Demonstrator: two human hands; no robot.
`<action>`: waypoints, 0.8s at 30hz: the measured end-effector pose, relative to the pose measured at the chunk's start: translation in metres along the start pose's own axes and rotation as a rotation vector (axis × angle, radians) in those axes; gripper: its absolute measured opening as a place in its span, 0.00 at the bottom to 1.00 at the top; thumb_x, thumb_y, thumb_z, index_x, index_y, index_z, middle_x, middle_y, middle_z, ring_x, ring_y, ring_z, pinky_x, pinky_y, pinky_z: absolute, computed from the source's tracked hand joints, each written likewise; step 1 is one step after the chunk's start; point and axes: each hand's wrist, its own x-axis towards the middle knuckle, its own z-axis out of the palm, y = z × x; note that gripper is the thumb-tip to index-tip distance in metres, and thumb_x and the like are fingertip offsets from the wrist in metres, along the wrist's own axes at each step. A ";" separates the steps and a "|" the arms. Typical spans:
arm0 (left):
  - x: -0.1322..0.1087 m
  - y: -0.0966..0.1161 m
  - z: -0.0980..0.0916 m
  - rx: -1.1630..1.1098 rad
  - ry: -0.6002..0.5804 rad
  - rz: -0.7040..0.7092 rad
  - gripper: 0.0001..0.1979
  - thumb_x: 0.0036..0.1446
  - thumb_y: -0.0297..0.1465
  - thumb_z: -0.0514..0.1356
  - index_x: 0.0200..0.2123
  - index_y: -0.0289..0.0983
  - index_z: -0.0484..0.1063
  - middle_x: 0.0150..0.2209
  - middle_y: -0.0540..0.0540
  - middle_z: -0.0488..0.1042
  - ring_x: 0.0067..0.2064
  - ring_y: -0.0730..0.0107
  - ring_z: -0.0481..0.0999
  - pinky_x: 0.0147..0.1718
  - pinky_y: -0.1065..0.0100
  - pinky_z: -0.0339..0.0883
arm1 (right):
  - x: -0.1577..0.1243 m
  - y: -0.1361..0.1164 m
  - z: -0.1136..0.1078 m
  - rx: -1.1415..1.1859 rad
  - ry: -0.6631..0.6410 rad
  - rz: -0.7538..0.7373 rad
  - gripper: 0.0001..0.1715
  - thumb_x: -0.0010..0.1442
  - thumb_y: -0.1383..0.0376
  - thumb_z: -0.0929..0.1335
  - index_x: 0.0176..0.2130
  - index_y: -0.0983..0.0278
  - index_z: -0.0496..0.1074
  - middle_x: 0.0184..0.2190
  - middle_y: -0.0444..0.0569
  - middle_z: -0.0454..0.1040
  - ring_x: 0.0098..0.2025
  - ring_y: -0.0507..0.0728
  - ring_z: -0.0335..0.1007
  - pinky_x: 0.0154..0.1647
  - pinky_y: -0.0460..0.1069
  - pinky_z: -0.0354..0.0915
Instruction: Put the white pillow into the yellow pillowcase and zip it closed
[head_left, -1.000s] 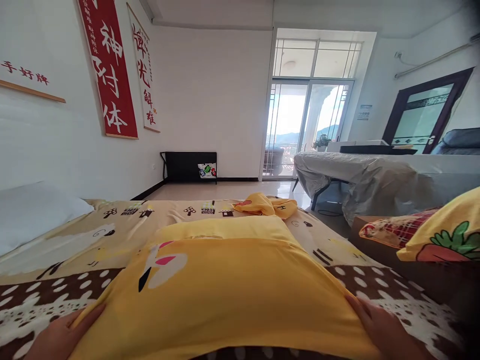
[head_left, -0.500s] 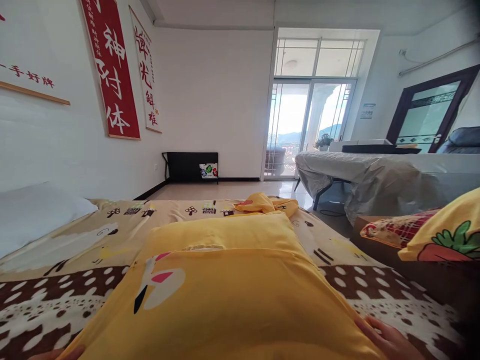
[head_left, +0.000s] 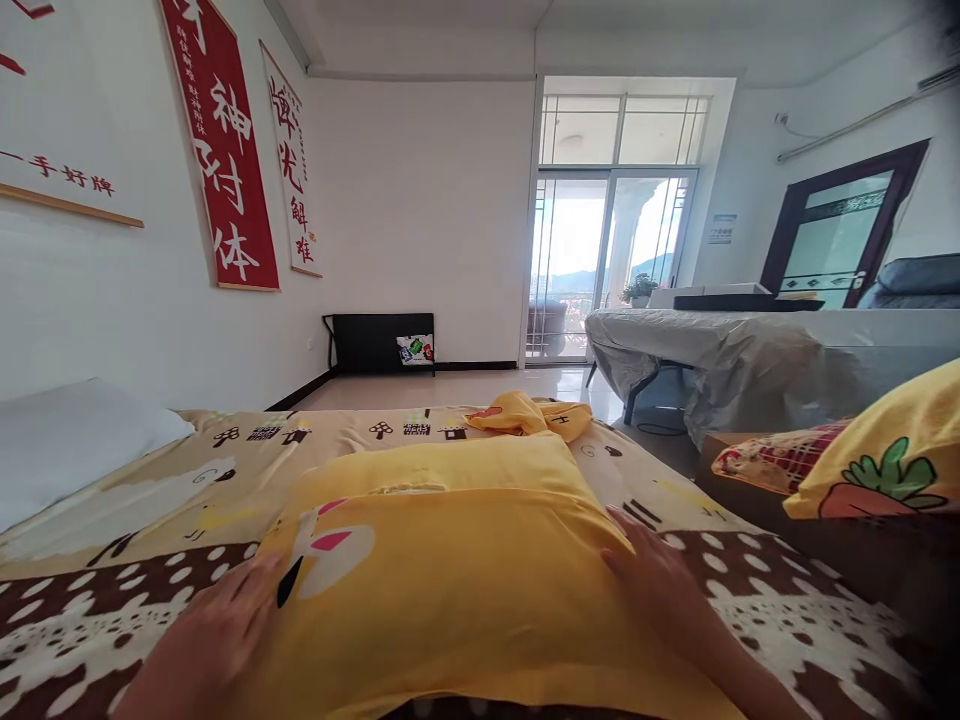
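A yellow pillow (head_left: pixel 465 590) in a pillowcase lies flat on the bed in front of me, with a white, pink and black print on its left part. A folded seam with a small gap runs across it near the far end. My left hand (head_left: pixel 217 625) is closed on the pillow's left side, its fingers close together and partly hidden by the edge. On the opposite side my right hand (head_left: pixel 664 575) grips the pillow's edge, the thumb over the yellow cloth and the fingers along the outside. The near hem shows at the bottom of the view.
A patterned blanket (head_left: pixel 187 570) covers the bed. Crumpled yellow cloth (head_left: pixel 517 412) lies beyond the pillow, and a white pillow (head_left: pixel 82 440) at left. At right, a box (head_left: pixel 739 500) holds a carrot-print yellow cushion (head_left: pixel 885 470). A plastic-covered table (head_left: pixel 675 335) stands behind.
Both hands have moved forward from the near corners up along the pillow's sides. The pillow's near hem now shows, and the view has tilted slightly upward.
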 end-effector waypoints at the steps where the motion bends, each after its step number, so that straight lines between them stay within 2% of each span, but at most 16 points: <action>1: 0.015 0.032 -0.003 0.043 -0.040 0.106 0.29 0.57 0.45 0.45 0.58 0.43 0.68 0.60 0.50 0.66 0.63 0.56 0.61 0.63 0.59 0.54 | 0.008 -0.032 0.001 0.029 -0.047 -0.082 0.37 0.59 0.50 0.58 0.62 0.63 0.61 0.62 0.56 0.61 0.64 0.68 0.54 0.63 0.61 0.53; 3: 0.053 0.095 -0.006 0.064 -0.129 0.268 0.31 0.61 0.42 0.41 0.64 0.38 0.57 0.66 0.49 0.55 0.67 0.61 0.53 0.65 0.59 0.48 | 0.028 -0.097 0.008 0.066 -0.171 -0.261 0.38 0.62 0.51 0.56 0.66 0.64 0.54 0.67 0.50 0.51 0.68 0.64 0.45 0.67 0.59 0.46; 5: 0.094 0.145 0.000 0.051 -0.160 0.365 0.29 0.63 0.37 0.42 0.65 0.36 0.55 0.67 0.47 0.52 0.68 0.63 0.50 0.66 0.57 0.46 | 0.052 -0.152 0.020 0.088 -0.244 -0.398 0.36 0.66 0.51 0.53 0.67 0.64 0.51 0.68 0.47 0.48 0.69 0.59 0.40 0.68 0.57 0.43; 7: 0.130 0.172 0.014 0.048 -0.140 0.325 0.29 0.64 0.38 0.41 0.65 0.33 0.55 0.67 0.42 0.53 0.68 0.62 0.49 0.65 0.55 0.45 | 0.076 -0.185 0.036 0.083 -0.243 -0.446 0.35 0.67 0.51 0.51 0.67 0.63 0.52 0.68 0.48 0.47 0.70 0.57 0.39 0.68 0.57 0.41; 8: 0.143 0.176 0.023 0.049 -0.139 0.297 0.29 0.65 0.40 0.40 0.64 0.32 0.57 0.66 0.41 0.54 0.68 0.61 0.50 0.65 0.55 0.46 | 0.087 -0.190 0.045 0.066 -0.245 -0.433 0.35 0.68 0.51 0.51 0.66 0.64 0.53 0.68 0.50 0.48 0.69 0.57 0.40 0.67 0.57 0.41; 9: 0.152 0.173 0.032 0.050 -0.141 0.265 0.30 0.65 0.42 0.39 0.63 0.32 0.58 0.66 0.40 0.56 0.68 0.60 0.52 0.64 0.54 0.48 | 0.096 -0.188 0.054 0.046 -0.246 -0.411 0.36 0.68 0.50 0.50 0.66 0.64 0.54 0.67 0.50 0.50 0.69 0.58 0.41 0.67 0.56 0.42; 11: 0.160 0.154 0.051 0.055 -0.149 0.214 0.30 0.65 0.43 0.39 0.62 0.34 0.60 0.65 0.42 0.58 0.67 0.61 0.54 0.64 0.56 0.49 | 0.109 -0.165 0.068 0.011 -0.255 -0.349 0.36 0.68 0.48 0.50 0.64 0.65 0.58 0.66 0.50 0.54 0.68 0.60 0.44 0.66 0.56 0.42; 13: 0.158 0.124 0.067 0.065 -0.142 0.159 0.29 0.65 0.43 0.39 0.63 0.37 0.60 0.65 0.44 0.58 0.67 0.64 0.54 0.64 0.57 0.48 | 0.116 -0.127 0.079 -0.009 -0.259 -0.280 0.36 0.68 0.49 0.50 0.64 0.65 0.59 0.66 0.50 0.54 0.68 0.61 0.45 0.66 0.57 0.42; 15: 0.152 0.094 0.077 0.084 -0.116 0.080 0.28 0.65 0.41 0.39 0.63 0.37 0.58 0.66 0.45 0.56 0.68 0.64 0.52 0.65 0.55 0.45 | 0.117 -0.088 0.087 -0.021 -0.255 -0.204 0.35 0.68 0.49 0.50 0.65 0.64 0.56 0.67 0.51 0.52 0.69 0.59 0.43 0.67 0.58 0.42; 19: 0.147 0.057 0.085 0.122 -0.053 -0.070 0.29 0.65 0.39 0.37 0.64 0.35 0.57 0.67 0.43 0.54 0.68 0.61 0.49 0.65 0.51 0.43 | 0.117 -0.028 0.099 -0.047 -0.236 -0.069 0.34 0.68 0.50 0.50 0.67 0.60 0.51 0.68 0.47 0.47 0.70 0.56 0.40 0.67 0.58 0.40; 24: 0.144 0.037 0.086 0.128 -0.017 -0.139 0.29 0.64 0.35 0.35 0.63 0.32 0.58 0.66 0.42 0.56 0.68 0.63 0.51 0.63 0.54 0.48 | 0.109 0.014 0.107 -0.071 -0.239 0.049 0.33 0.69 0.53 0.49 0.68 0.61 0.48 0.68 0.46 0.47 0.69 0.55 0.40 0.67 0.57 0.42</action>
